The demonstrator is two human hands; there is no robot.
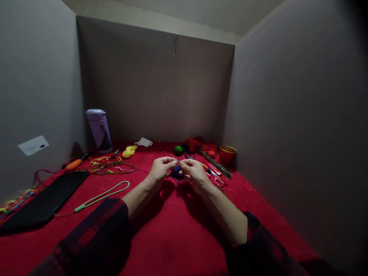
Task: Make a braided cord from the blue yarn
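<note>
Both of my hands meet above the red cloth [169, 234], fingertips almost touching. Between them is a small bunch of dark blue and purple yarn [177, 168]. My left hand [161, 168] pinches it from the left with thumb and forefinger, and my right hand [194, 171] pinches it from the right. A thin purple strand [141, 170] trails off to the left from the bunch. The fingers cover part of the yarn, so its exact form cannot be made out.
Scissors [219, 180], thin dark sticks [220, 165], a red cup [227, 155] and a green yarn ball [178, 150] lie beyond and right. Leftward are a purple flask [99, 130], yellow yarn [129, 151], a black tablet-like slab [46, 201] and a green loop [103, 196]. Grey walls enclose three sides.
</note>
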